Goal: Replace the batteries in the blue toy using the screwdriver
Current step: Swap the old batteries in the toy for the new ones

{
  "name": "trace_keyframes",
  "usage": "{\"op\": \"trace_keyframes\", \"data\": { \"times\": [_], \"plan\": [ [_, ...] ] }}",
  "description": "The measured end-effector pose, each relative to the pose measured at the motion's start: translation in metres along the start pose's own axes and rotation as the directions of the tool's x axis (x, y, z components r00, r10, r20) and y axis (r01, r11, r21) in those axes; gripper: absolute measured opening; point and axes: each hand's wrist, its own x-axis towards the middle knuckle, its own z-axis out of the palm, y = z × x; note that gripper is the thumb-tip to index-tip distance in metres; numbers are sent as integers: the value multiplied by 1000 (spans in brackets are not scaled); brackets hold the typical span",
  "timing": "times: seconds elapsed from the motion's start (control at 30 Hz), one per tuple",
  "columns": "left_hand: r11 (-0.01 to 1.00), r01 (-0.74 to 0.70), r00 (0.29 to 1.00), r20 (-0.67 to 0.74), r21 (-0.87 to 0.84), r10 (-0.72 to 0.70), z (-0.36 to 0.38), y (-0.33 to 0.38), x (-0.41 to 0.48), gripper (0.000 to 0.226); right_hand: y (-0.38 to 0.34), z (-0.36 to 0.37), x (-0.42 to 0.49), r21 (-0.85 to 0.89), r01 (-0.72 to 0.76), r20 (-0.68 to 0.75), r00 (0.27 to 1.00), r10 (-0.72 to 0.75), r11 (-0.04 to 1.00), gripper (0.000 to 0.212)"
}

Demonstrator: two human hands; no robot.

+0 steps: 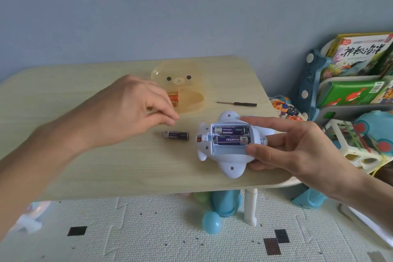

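Blue toy [229,155] sits belly-up near the desk's [106,166] front right corner, two batteries [230,140] in its open compartment, gripped between thumb and fingers of the right hand [297,146]. The left hand [127,108] hovers loosely curled, holding nothing, above a loose battery [175,135]; the screwdriver [237,103] lies by the right edge

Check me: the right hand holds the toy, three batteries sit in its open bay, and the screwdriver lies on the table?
The head view shows only two batteries in the bay of the toy; a third battery lies on the table. The rest holds.
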Motion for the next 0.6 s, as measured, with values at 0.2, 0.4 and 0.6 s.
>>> {"op": "trace_keyframes", "data": {
  "times": [0.2, 0.4, 0.6],
  "plan": [
    [979, 173, 971, 147, 106, -187, 19, -12, -16, 28, 1, 0, 1, 2, -4, 3, 1000, 4, 1000, 58],
    [972, 233, 963, 130, 41, -236, 25, -19, -14, 12, 0, 0, 0, 14, -12, 16, 1000, 12, 1000, 58],
    [933, 234, 963, -63, -274, -260, 1, 0, -16, 18, -3, -1, -1, 26, -12, 46, 999, 11, 1000, 56]
  ]
}}
